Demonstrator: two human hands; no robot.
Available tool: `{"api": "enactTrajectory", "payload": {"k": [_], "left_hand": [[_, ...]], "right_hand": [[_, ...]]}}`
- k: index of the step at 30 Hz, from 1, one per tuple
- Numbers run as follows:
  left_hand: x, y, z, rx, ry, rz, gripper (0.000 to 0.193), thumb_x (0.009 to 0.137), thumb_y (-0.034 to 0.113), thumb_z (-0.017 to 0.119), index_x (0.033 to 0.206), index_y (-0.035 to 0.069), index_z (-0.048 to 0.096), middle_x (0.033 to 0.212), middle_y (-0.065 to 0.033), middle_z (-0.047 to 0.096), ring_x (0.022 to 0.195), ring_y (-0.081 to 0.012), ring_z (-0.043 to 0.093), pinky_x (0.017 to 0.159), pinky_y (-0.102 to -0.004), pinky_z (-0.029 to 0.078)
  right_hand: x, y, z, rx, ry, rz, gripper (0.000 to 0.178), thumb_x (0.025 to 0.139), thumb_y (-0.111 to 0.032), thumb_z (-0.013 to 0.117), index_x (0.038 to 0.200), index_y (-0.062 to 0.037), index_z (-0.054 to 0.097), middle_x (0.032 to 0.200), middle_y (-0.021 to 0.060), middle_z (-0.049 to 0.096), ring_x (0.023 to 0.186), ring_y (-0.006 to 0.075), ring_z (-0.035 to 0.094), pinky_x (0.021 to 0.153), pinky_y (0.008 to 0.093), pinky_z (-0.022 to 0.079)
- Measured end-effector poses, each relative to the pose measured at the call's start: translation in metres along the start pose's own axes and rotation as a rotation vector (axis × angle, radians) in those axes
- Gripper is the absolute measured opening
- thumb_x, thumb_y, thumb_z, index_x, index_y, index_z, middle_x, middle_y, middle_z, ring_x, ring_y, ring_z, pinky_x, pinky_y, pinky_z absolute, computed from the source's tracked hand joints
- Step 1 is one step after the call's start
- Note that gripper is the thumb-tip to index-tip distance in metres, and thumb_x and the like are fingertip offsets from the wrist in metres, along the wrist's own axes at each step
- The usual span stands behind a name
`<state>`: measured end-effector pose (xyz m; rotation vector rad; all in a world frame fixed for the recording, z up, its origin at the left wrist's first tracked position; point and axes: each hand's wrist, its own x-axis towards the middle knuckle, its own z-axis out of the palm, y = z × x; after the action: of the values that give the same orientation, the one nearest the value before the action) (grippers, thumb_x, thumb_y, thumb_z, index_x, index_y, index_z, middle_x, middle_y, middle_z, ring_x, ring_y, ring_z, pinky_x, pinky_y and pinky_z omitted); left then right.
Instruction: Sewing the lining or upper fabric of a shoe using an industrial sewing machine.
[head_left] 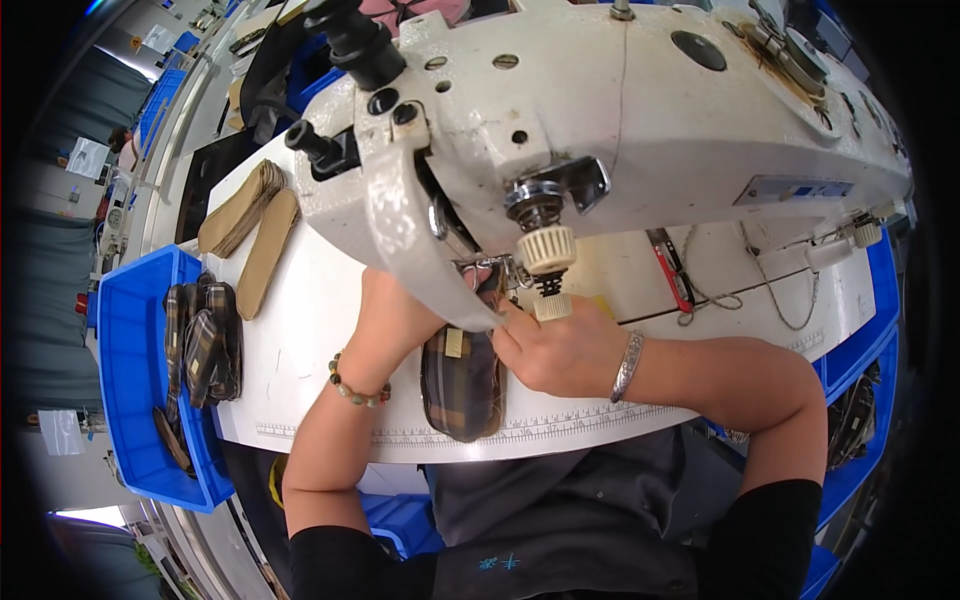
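Note:
A brown and dark plaid slipper (pixel 461 385) with a small pale yellow label lies under the head of a white sewing machine (pixel 560 120), its rounded end toward me. My left hand (pixel 392 312) is at its left side, near the presser foot; the machine's curved white lever (pixel 405 225) hides most of those fingers, though a fingertip shows against the slipper. From the right, my right hand (pixel 562 348) grips the slipper's edge with curled fingers, just below the cream tension knobs (pixel 548 250). The slipper's far end is hidden by the machine and my hands.
Tan insoles (pixel 268 255) are piled at the table's left. Beside them a blue bin (pixel 150 390) holds several plaid pieces (pixel 203 340). A red cutter (pixel 671 270) and a loose cord (pixel 715 297) lie right of the needle. More plaid pieces (pixel 853 420) fill a blue bin at right.

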<state>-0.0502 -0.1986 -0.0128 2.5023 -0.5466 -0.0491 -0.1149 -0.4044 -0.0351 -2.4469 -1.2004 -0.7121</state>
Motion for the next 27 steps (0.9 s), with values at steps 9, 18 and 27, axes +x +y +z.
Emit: {"api": "enactTrajectory", "payload": {"k": [9,18,27], "left_hand": [[0.001,0.016,0.000,-0.079,0.120,0.112,0.032,0.072,0.007,0.082,0.099,-0.001,0.067,0.083,-0.0059,0.070,0.067,-0.0145,0.060,0.063,-0.0300,0.050],[-0.001,0.049,-0.020,0.325,-0.236,-0.254,0.027,0.075,0.012,0.079,0.097,-0.001,0.070,0.085,-0.0154,0.069,0.068,-0.0269,0.067,0.060,-0.0337,0.053],[-0.038,0.052,-0.018,0.233,-0.129,0.302,0.037,0.079,0.011,0.073,0.115,0.009,0.070,0.102,-0.0132,0.059,0.083,-0.0284,0.061,0.064,-0.0383,0.051]], "right_hand": [[-0.003,0.002,-0.001,0.036,0.029,0.010,0.011,0.073,-0.015,0.062,0.066,-0.0093,0.056,0.057,0.0017,0.054,0.050,0.0172,0.060,0.045,0.0320,0.045],[-0.006,0.006,-0.005,0.090,-0.041,-0.005,0.012,0.075,-0.017,0.062,0.072,-0.0053,0.061,0.065,0.0087,0.061,0.052,0.0193,0.062,0.045,0.0331,0.048],[-0.012,-0.016,-0.020,-0.036,-0.158,-0.172,0.027,0.074,-0.019,0.061,0.081,0.0054,0.070,0.097,0.0380,0.066,0.054,0.0206,0.065,0.044,0.0298,0.048]]}}
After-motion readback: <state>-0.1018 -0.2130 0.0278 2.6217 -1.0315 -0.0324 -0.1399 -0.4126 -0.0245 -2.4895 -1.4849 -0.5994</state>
